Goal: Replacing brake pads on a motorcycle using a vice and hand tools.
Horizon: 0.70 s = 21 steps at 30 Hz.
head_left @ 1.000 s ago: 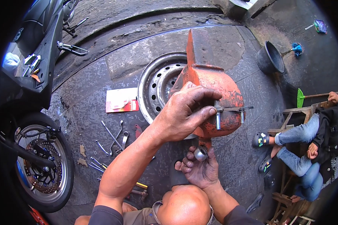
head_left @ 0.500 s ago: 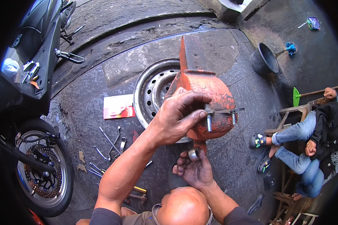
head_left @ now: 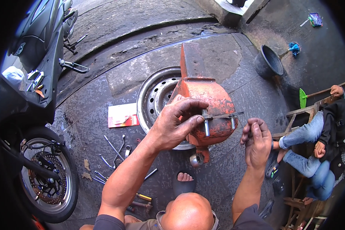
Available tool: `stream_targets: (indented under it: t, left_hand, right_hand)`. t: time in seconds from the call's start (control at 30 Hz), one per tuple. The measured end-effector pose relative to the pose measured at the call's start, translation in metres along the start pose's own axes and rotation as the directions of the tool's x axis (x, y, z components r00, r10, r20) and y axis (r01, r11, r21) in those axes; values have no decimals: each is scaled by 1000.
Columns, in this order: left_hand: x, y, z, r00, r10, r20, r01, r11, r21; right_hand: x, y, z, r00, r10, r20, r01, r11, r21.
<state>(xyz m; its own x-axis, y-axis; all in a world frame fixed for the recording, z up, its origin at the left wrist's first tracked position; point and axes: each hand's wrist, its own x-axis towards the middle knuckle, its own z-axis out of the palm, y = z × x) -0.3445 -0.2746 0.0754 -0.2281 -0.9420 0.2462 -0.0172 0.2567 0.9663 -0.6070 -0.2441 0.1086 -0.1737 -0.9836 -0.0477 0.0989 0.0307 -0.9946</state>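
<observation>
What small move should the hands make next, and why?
Probably bring the right hand in to steady the right end of the thin metal plate: the left hand grips around its left end, no fingers touch the right end, where a bolt shows, and the right hand is apart from it.

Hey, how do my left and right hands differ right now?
Your left hand has its thumb and index finger around the top of a bolt, while your right hand is in the air, apart from the red metal piece. The left angles rightward; the right points forward, fingers curled. Both are bare, with dark grime on the fingers.
</observation>
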Motion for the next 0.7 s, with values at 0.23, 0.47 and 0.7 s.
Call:
stream_targets:
  t: [0.23,0.47,0.7]
  left_hand:
    - [-2,-1,0,1000,-26,-6,26,999,-22]
    - [-7,5,0,998,-61,16,63,980,-191]
    - [10,22,1,968,242,-60,-241,970,31]
  right_hand:
    - [23,0,16,989,-77,129,104,971,-214]
    - [22,-4,17,973,-193,123,208,971,-117]
    - [28,-18,27,949,-296,110,309,943,-126]
